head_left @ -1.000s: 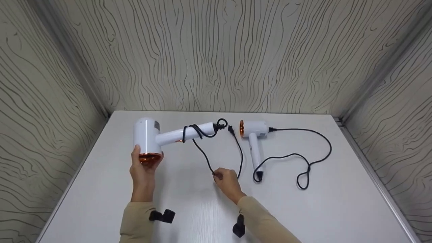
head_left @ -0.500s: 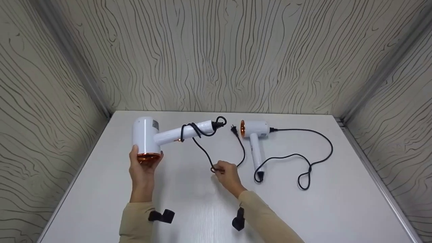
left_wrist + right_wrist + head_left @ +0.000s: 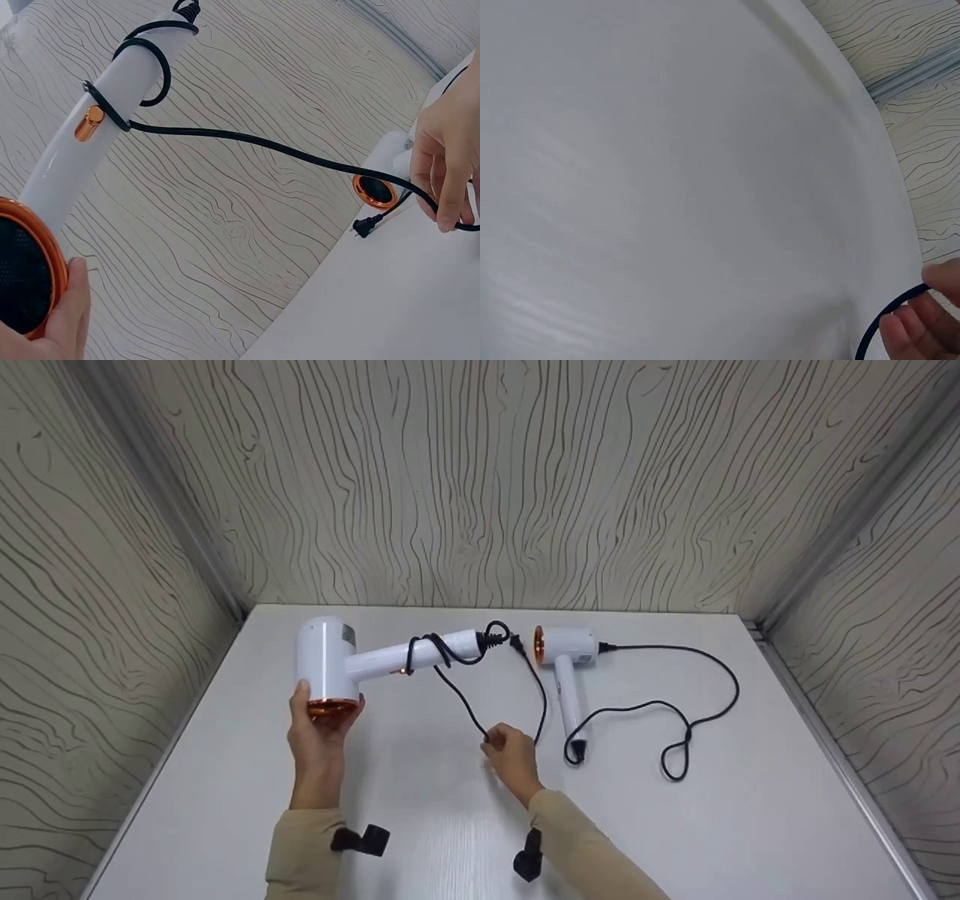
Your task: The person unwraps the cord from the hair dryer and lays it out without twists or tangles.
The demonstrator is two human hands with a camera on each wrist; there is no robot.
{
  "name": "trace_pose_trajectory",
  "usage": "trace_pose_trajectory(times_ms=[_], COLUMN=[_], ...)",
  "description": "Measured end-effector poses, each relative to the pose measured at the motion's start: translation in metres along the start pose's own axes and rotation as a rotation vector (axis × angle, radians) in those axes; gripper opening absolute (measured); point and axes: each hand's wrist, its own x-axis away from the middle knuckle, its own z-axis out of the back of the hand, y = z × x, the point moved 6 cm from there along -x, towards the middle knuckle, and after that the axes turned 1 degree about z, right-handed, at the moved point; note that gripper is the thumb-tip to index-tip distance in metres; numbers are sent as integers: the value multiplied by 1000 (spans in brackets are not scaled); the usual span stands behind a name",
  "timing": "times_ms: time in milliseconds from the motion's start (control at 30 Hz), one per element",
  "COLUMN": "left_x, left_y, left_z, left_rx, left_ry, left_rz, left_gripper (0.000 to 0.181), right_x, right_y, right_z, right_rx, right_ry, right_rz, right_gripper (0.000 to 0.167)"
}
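Observation:
My left hand [image 3: 319, 750] grips a white hair dryer [image 3: 326, 656] by the orange-rimmed end of its head and holds it up, handle pointing right. A black cord [image 3: 463, 701] winds a few turns around that handle, with an orange switch [image 3: 90, 124] beside the turns in the left wrist view. Farther along, my right hand [image 3: 514, 757] pinches the cord between thumb and fingers, so a stretch runs from the handle to it. Past the hand, the cord leads back up to a two-pin plug [image 3: 517, 643]. In the right wrist view, the right fingers [image 3: 911, 330] show at the lower right corner.
A second white hair dryer [image 3: 568, 645] lies on the white table [image 3: 420, 825], right of the plug, its cord [image 3: 731, 682] looped out to the right. Wood-grain panels [image 3: 480, 487] stand behind and at both sides.
My right hand has shifted slightly right with the cord, after rising a little and dipping again. A small cord loop at its fingertips is no longer visible. The left hand's grip stays the same.

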Motion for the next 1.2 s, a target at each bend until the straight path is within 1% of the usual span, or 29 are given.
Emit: trace_pose_trajectory(times_ms=[67, 167, 233, 300, 400, 467, 533, 667, 767, 833, 933, 1067, 1200], left_x=[0, 1, 0, 0, 0, 0, 0, 0, 0, -1, -1, -1, -1], left_y=[-1, -1, -1, 0, 1, 2, 2, 2, 0, -1, -3, -4, -4], left_z=[-1, -1, -1, 0, 1, 2, 2, 1, 1, 2, 1, 0, -3], left_rx=[-3, -1, 10, 23, 48, 48, 42, 20, 14, 10, 11, 8, -9], left_ry=[-2, -5, -7, -7, -2, 1, -2, -9, -7, -7, -6, -5, -27], left_rz=[0, -6, -12, -17, -23, -23, -21, -13, -8, -8, 3, 11, 4], left_gripper=[59, 57, 56, 56, 57, 57, 57, 58, 60, 61, 60, 58, 55], right_x=[2, 6, 9, 11, 13, 12, 11, 5, 2, 0, -5, -10, -14], right_y=[0, -3, -5, -6, -3, -1, 2, 7, 14, 18, 23, 28, 32], right_z=[2, 6, 7, 7, 9, 11, 13, 13, 13, 14, 20, 29, 34], right_rx=[67, 206, 295, 381, 453, 473, 467, 415, 367, 348, 341, 357, 397], right_ry=[41, 114, 156, 180, 196, 203, 203, 151, 102, 91, 104, 156, 172], right_rz=[-16, 24, 56, 85, 117, 141, 179, 235, 251, 263, 262, 272, 291], right_gripper=[5, 10, 10, 7, 3, 5, 7, 7, 7, 7, 8, 10, 9])
